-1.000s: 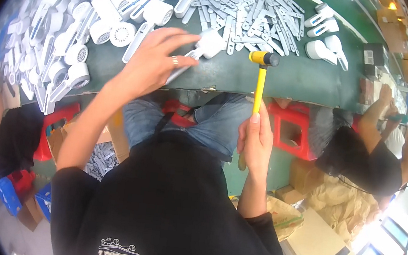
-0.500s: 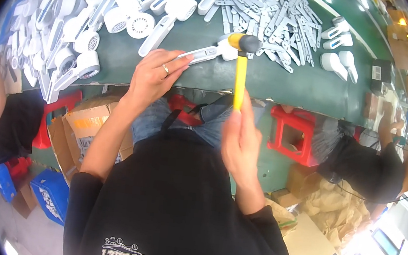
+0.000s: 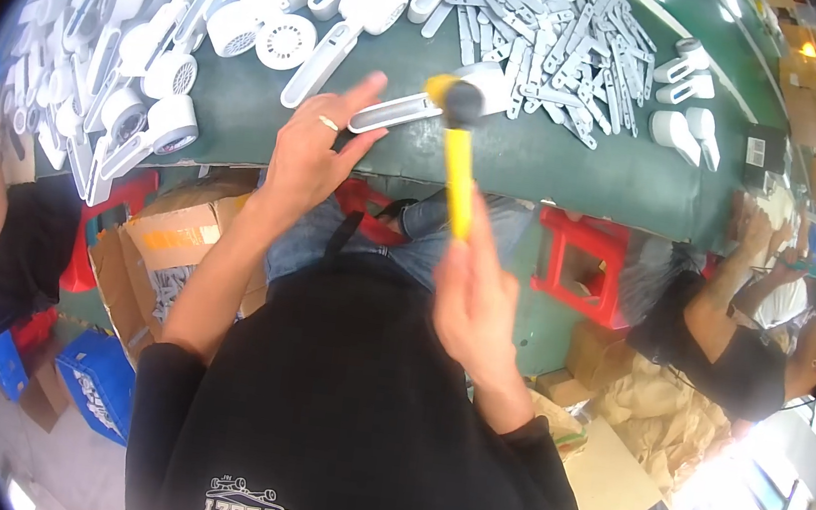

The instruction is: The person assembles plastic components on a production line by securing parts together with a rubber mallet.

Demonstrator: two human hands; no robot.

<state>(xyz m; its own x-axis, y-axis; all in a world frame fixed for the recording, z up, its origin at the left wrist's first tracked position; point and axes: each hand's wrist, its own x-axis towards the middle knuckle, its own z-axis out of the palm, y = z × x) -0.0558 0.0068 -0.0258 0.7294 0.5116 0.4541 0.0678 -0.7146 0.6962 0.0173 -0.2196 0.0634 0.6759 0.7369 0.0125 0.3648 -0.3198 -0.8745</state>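
My right hand (image 3: 474, 308) is wrapped round the yellow handle of a mallet (image 3: 459, 170). Its black and yellow head, blurred by motion, overlaps the white part beyond it; whether they touch I cannot tell. That white plastic part (image 3: 399, 111) has a long slotted handle and a wider head, and lies slantwise on the green tabletop (image 3: 242, 125). My left hand (image 3: 307, 151), a ring on one finger, is at its near left end. Thumb and index finger are spread on either side of the handle tip, the index finger raised; any contact is unclear.
Many white handled parts (image 3: 175, 77) are heaped at the left, with a pile of thin grey strips (image 3: 563, 46) at the far middle. Several white parts (image 3: 678, 135) lie at the right. Red stools (image 3: 583, 265) and a cardboard box (image 3: 174, 228) stand below. Co-workers sit on both sides.
The mallet's head has come down and to the left, blurred. My left index finger has lifted off the handle's end. The co-worker at the right has moved their arms.
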